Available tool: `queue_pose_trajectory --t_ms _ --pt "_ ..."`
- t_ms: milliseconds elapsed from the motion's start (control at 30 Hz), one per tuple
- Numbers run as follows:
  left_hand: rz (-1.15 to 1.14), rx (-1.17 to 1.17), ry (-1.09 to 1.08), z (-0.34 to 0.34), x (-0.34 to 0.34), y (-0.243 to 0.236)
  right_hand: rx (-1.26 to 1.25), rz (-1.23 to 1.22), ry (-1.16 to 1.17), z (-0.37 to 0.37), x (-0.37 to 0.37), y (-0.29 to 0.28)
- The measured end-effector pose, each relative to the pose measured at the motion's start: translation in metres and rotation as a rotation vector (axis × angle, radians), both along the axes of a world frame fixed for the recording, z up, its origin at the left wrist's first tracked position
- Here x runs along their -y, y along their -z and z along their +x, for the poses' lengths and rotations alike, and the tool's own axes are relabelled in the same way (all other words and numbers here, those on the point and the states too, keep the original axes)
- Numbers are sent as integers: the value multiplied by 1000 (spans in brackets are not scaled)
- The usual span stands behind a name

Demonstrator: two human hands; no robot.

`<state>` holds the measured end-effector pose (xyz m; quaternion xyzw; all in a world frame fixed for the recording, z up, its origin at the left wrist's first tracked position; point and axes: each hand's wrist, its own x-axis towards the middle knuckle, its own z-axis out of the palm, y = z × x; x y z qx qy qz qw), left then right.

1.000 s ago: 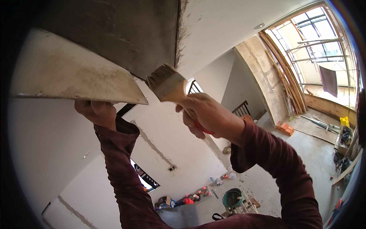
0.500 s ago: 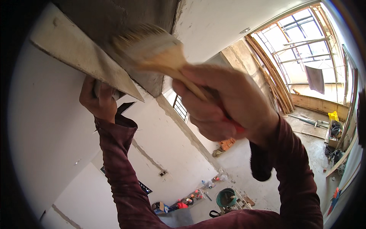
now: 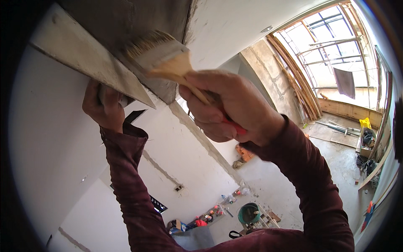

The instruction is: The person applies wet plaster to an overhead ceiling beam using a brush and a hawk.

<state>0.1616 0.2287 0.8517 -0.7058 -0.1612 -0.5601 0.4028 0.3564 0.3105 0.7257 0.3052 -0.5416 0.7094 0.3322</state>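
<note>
My left hand [image 3: 105,107] is closed on the grip beneath a thin, pale plastering board [image 3: 90,61], which is held up at a slant. My right hand [image 3: 231,107] grips a wide paintbrush [image 3: 168,63] with a wooden and red handle. The bristles are at the dark grey plastered surface [image 3: 126,17], just beside the board's edge; whether they touch it is unclear, as they are slightly blurred. The dark surface meets a white ceiling [image 3: 222,25] along a rough edge.
Far below are a floor [image 3: 268,193] with a green bucket [image 3: 247,212], clutter along a wall [image 3: 201,222], orange bricks [image 3: 245,152], and boxes with debris [image 3: 367,147] at the right. Long timbers [image 3: 294,80] lean beside a large scaffolded window [image 3: 336,42].
The brush has risen from the corner to the upper left, over the dark surface. The board has tilted and moved up. In the last half second my right hand shifted slightly left.
</note>
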Motion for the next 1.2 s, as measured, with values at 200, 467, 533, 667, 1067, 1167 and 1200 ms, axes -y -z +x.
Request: queue_pose_trajectory --t_ms 200,467,533,667,1067,1167,1200 --pt "11 22 -10 8 -10 -2 161 -49 75 -47 -33 -40" --pt "12 20 -63 -2 -1 0 -193 171 288 19 10 1" --pt "-17 25 4 4 -1 1 -310 198 481 20 12 6" --pt "133 -42 -95 -3 -3 -10 -529 269 747 -19 -11 -15" --pt "138 25 -136 1 0 -3 -249 315 1443 -102 -103 16" --pt "176 39 -70 -7 -4 -4 -563 224 1257 -72 -67 7" --pt "158 57 -48 -7 -4 -4 -635 250 1246 -67 -56 -1"
